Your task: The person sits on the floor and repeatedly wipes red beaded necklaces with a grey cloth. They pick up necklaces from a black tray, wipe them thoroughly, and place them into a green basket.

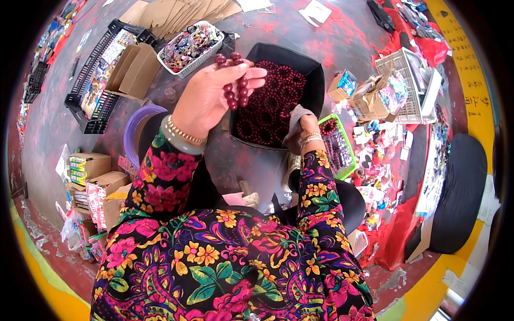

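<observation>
A dark red bead bracelet (231,94) hangs from my left hand (206,92), pinched between thumb and fingers and raised at the left side of a black bin (311,64). Many dark red bead bracelets (276,96) lie heaped inside that bin. At the bin's right front corner my right hand (309,127) is closed on a greyish cloth (295,126). Its fingers are partly hidden by the cloth. Close to the right of this hand stands a green-rimmed basket (350,152) with more dark beads in it.
A white basket (184,71) of mixed strings stands beyond my left hand. Left of it are an open cardboard box (134,72) and a black crate (85,120). A purple ring-shaped object (131,136) is near my left forearm. Boxes (375,101) and scattered small goods lie at right.
</observation>
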{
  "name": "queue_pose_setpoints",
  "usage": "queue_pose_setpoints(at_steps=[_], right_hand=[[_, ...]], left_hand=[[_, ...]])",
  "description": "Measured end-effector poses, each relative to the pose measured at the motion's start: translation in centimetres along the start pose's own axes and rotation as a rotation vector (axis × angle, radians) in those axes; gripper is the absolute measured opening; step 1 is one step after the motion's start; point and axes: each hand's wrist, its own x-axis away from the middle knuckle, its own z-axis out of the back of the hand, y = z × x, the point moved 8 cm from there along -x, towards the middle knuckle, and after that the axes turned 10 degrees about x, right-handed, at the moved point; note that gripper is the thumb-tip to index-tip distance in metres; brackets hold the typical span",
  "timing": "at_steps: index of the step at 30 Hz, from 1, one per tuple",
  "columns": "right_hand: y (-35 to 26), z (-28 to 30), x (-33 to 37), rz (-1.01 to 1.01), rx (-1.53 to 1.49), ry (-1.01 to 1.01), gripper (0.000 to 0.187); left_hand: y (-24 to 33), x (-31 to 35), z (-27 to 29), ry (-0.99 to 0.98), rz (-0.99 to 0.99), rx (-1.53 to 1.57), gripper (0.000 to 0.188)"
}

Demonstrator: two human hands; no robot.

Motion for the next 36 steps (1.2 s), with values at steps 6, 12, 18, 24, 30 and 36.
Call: queue_pose_setpoints(at_steps=[6,12,18,24,30,36], right_hand=[[2.7,-1.2,-4.2,-0.183,-0.146,-0.009,0.022],[5.5,0.3,-2.3,-0.347,-0.084,0.105,0.029],[1.8,0.9,-1.3,-0.296,0.015,-0.166,0.036],[-12.6,-0.4,4.0,0.441,-0.011,-0.549,0.059],[-23.3,1.1,13.8,0.779,-0.199,-0.551,0.072],[-23.8,-2.6,21.5,0.743,-0.079,-0.643,0.071]], left_hand=[[0.8,1.5,-1.2,0.04,0.016,-0.02,0.023],[0.5,1.6,-1.3,0.058,0.04,-0.017,0.02],[-0.7,1.0,-2.2,0.0,0.115,-0.155,0.017],[-3.1,-0.8,-2.0,-0.189,0.248,-0.114,0.017],[-3.5,-2.0,-4.0,-0.399,0.19,-0.274,0.029],[-5.5,-2.1,-5.1,-0.568,0.325,-0.024,0.027]])
